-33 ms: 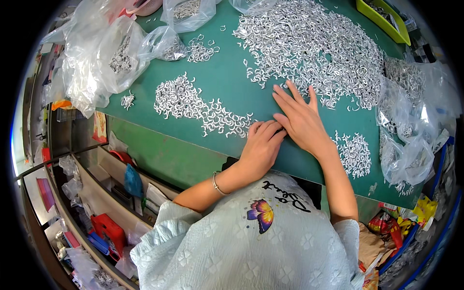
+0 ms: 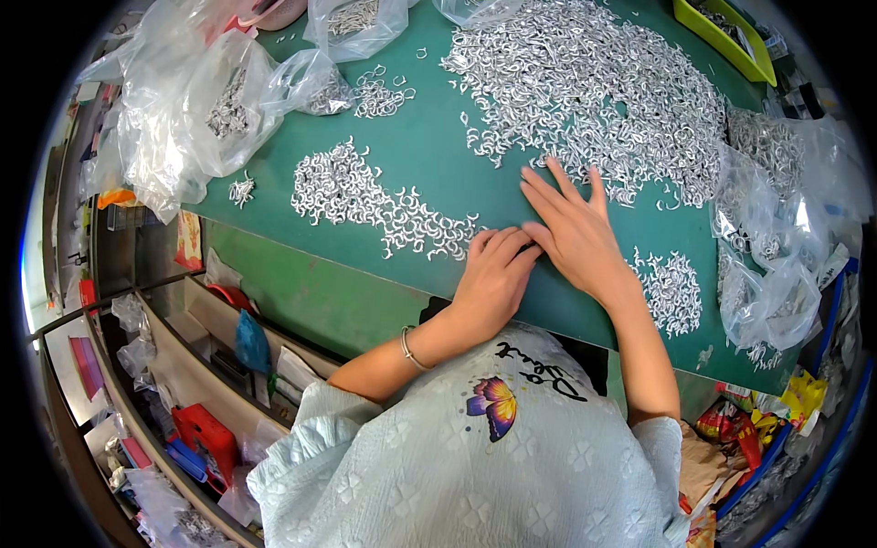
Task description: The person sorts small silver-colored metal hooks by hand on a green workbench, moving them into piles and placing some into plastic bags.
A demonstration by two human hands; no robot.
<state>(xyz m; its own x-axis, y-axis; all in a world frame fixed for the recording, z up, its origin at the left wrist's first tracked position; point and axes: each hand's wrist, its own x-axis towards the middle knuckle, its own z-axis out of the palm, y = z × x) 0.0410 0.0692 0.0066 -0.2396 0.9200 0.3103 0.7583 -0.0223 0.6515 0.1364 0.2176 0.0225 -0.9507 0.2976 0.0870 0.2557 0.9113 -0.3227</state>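
A green table mat [image 2: 438, 164] is strewn with small silver hook-shaped metal parts. My right hand [image 2: 574, 233] lies flat on the mat, fingers spread, its fingertips at the lower edge of the large pile of parts [image 2: 594, 82]. My left hand [image 2: 493, 274] rests beside it, touching it, with fingers curled down onto the mat. It sits just right of a long strip of parts [image 2: 375, 201]. Whether anything is under its fingers is hidden. A smaller heap of parts [image 2: 671, 283] lies right of my right wrist. I wear a thin bracelet [image 2: 407, 347] on the left wrist.
Clear plastic bags with parts [image 2: 196, 110] lie at the mat's left. More bags [image 2: 776, 228] crowd the right edge. A yellow-green tray [image 2: 722, 36] stands at the far right. Shelves with cluttered items [image 2: 201, 402] run below the table's front edge on the left.
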